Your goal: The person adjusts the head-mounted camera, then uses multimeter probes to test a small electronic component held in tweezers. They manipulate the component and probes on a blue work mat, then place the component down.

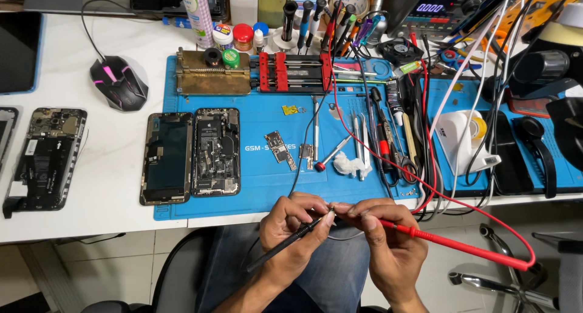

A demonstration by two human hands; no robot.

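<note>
Holding: left hand (291, 228) grips a black probe (284, 247) like a pen, fingers closed around its shaft; right hand (385, 237) closes on a red probe (452, 245), pinching near its tip.
Tips: both meet at a tiny part (332, 209) between the fingertips, just off the table's front edge, above the lap; too small to identify.
Handling: probes look light, stiff and slim, best held near the tip; their leads are soft and trailing.
Mat: blue work mat (261, 179) at the front edge carries a small circuit board (280, 149), tweezers (359, 144) and an opened phone (215, 152).
Left side: mouse (118, 82) on the white table (109, 197).
</note>
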